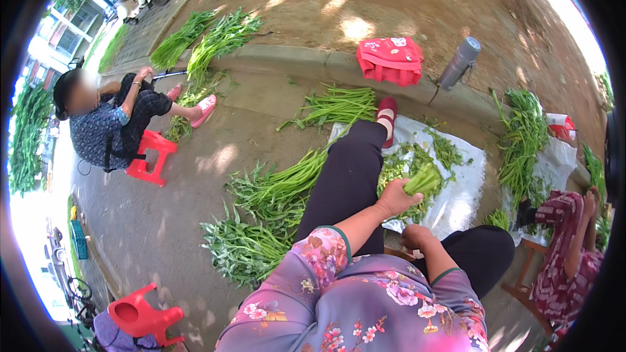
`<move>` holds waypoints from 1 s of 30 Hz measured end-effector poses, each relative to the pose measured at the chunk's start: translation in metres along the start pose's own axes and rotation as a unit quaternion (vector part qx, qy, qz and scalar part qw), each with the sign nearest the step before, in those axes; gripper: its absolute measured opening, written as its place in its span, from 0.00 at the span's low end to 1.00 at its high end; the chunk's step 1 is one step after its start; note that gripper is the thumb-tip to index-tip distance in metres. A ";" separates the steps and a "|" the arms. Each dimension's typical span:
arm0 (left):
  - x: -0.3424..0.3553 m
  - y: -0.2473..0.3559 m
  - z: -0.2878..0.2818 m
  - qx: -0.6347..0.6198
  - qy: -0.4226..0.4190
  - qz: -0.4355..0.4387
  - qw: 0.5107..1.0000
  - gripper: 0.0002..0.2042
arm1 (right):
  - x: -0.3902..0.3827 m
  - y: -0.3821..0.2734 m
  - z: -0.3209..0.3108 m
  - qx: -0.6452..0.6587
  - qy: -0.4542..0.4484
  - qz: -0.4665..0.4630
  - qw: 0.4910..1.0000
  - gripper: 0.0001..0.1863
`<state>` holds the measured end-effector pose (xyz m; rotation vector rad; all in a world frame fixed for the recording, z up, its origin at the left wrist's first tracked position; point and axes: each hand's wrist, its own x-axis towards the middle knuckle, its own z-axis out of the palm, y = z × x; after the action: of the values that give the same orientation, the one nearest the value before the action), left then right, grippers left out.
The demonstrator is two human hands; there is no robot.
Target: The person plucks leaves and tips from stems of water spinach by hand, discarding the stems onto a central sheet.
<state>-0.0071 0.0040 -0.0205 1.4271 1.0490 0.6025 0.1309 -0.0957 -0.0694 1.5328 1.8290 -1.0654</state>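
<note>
My left hand [396, 198] is closed around a bunch of light green leafy stalks [425, 180], holding it above a white plastic sheet [467, 197]. Cut greens and leaf scraps [417, 155] lie scattered over that sheet. Lower down, my right hand [415, 237] is curled in the shade near my thigh, apart from the bunch; whatever its fingers may hold is hidden. Beside my left leg, long leafy green stalks [283, 186] are heaped on the ground, with another leafy pile [244, 248] nearer me. More stalks [342, 104] lie by my red shoe.
A red bag [390, 60] and a grey flask [460, 63] stand along the kerb [280, 58]. At left a person sits on a red stool [152, 156]; another red stool [147, 316] is nearer. A person in patterned clothing sits at right beside more greens [523, 146].
</note>
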 end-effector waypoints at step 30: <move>0.003 0.005 0.000 -0.074 -0.042 -0.034 0.996 0.08 | -0.062 0.016 -0.083 0.635 0.379 -0.092 0.667 0.07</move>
<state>-0.0045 0.0071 -0.0168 1.2728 0.9626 0.5550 0.1675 -0.0605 0.0226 2.9686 1.6548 -2.3587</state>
